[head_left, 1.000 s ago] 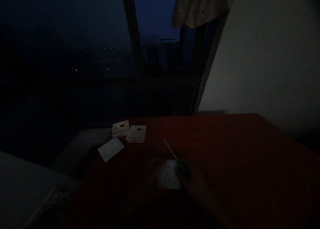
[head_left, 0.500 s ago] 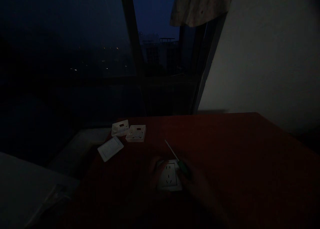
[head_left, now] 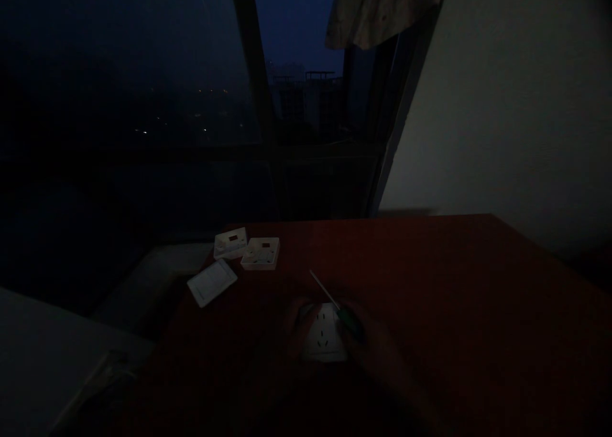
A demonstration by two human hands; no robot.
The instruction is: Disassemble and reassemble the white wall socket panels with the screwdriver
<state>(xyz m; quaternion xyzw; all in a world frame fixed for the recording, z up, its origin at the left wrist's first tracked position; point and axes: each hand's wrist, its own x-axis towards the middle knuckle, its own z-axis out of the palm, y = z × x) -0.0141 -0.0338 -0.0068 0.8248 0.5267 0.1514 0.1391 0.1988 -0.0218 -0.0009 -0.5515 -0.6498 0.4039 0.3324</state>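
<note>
A white wall socket (head_left: pixel 322 344) with several dark slots lies between my hands, near the front of the table. My left hand (head_left: pixel 297 329) grips its left side, the thumb along the upper edge. In my right hand (head_left: pixel 370 344) is a screwdriver (head_left: pixel 350 322) with a green handle, its thin metal shaft pointing up and to the left, away from the socket. The right fingers also touch the socket's right side. Dim light hides most of both hands and the forearms.
On the red-brown table (head_left: pixel 406 278), at the left, two open white back boxes (head_left: pixel 261 255) stand side by side. A white plate (head_left: pixel 211 283) lies before them at the left edge. Behind are a dark window and a pale wall (head_left: pixel 502 118).
The screwdriver has shifted slightly left, its tip a little lower. The dark border line seen around the socket's face before no longer shows. Both hands stay at the socket.
</note>
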